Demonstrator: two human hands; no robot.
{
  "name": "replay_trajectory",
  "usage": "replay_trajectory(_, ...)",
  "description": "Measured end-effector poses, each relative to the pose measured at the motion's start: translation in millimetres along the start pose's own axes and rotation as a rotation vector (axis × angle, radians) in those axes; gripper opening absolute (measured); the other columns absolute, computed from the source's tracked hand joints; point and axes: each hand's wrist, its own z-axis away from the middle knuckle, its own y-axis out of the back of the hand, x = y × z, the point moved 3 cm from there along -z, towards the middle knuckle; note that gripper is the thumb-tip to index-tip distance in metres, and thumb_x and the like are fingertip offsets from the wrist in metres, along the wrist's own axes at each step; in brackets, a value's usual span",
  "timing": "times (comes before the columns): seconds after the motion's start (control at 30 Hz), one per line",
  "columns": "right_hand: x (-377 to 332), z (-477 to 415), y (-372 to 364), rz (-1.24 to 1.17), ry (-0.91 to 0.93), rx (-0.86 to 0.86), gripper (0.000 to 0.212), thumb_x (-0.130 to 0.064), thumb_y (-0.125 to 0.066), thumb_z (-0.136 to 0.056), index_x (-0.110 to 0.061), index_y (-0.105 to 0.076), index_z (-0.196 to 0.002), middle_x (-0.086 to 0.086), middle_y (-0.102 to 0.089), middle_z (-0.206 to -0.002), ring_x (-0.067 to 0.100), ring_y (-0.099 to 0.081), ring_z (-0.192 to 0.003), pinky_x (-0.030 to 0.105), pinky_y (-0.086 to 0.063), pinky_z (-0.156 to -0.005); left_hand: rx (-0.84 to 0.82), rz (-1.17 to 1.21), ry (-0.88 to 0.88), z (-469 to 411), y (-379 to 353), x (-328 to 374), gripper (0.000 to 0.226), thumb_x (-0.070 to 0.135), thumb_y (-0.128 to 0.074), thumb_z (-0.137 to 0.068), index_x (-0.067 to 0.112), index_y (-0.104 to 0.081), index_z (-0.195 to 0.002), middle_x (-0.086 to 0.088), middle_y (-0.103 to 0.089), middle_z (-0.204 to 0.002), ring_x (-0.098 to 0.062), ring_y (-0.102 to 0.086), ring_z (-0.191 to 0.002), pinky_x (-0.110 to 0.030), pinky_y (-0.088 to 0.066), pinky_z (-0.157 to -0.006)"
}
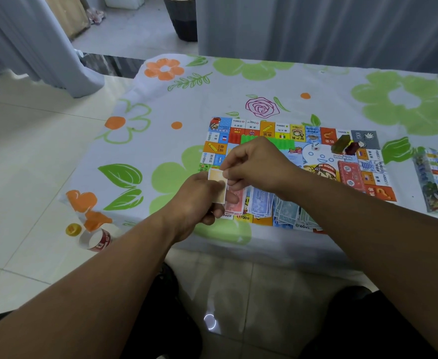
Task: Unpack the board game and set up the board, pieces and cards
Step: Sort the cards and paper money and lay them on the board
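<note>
Left hand (199, 200) grips a slim orange card stack (219, 183), long axis pointing away; right hand (259, 167) pinches its top. Glossy board (326, 136) lies flat.

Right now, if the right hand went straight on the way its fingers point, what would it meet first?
The right hand points left, pinching the orange card; next comes the left hand, likely.
</note>
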Motion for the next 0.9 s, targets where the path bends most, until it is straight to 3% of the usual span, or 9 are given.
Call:
replay_trajectory(0.1,-0.8,-1.1,-5.2,0.003,-0.003,-0.009,0.005,0.008,-0.072,-0.084,0.006,-0.074,-0.089,0.027,-0.07,-0.079,0.022,-0.069,-0.063,0.038,-0.064,-0.069,-0.006,0.004,0.017,0.5,3.7,-1.6,0.021,0.006,-0.04,-0.1,0.004,-0.058,-0.111,-0.019,-0.074,-0.091,-0.017,-0.042,-0.045,-0.021,-0.025,-0.045)
replay_trajectory(0.27,1.3,-4.3,-10.9,0.001,-0.023,-0.006,0.003,0.006,-0.073,-0.085,0.003,-0.074,-0.086,0.017,-0.069,-0.071,0.016,-0.068,-0.058,0.035,-0.063,-0.064,-0.02,-0.001,0.034,0.3,8.9,-6.0,0.022,0.006,-0.04,-0.1,0.005,-0.059,-0.109,-0.01,-0.071,-0.078,-0.016,-0.04,-0.048,-0.02,-0.024,-0.045)
replay_trajectory(0.47,0.7,-5.9,-7.1,-0.102,-0.05,0.0,0.006,0.009,-0.072,-0.084,0.004,-0.072,-0.088,0.019,-0.067,-0.072,0.021,-0.068,-0.061,0.035,-0.063,-0.064,-0.006,-0.007,0.09,2.1,20.3,-7.0,0.022,0.006,-0.042,-0.1,0.006,-0.063,-0.108,-0.014,-0.074,-0.093,-0.019,-0.066,-0.057,-0.023,-0.041,-0.043)
replay_trajectory(0.67,3.6,-8.0,-5.7,-0.123,-0.064,-0.017,0.007,0.009,-0.072,-0.084,0.003,-0.071,-0.088,0.018,-0.067,-0.073,0.02,-0.068,-0.061,0.031,-0.062,-0.062,0.038,-0.242,0.033,0.2,39.1,-11.3,0.017,0.007,-0.047,-0.101,0.005,-0.062,-0.093,-0.011,-0.068,-0.074,-0.018,-0.056,-0.05,-0.026,-0.047,-0.046)
replay_trajectory(0.9,9.4,-14.3,-13.0,-0.123,-0.083,-0.029,0.008,0.007,-0.073,-0.084,0.005,-0.072,-0.092,0.027,-0.07,-0.084,0.025,-0.07,-0.07,0.04,-0.064,-0.072,0.047,-0.111,0.058,-0.8,43.5,-16.1,0.021,0.002,-0.049,-0.101,0.002,-0.061,-0.084,-0.01,-0.063,-0.068,-0.017,-0.056,-0.05,-0.029,-0.053,-0.05)
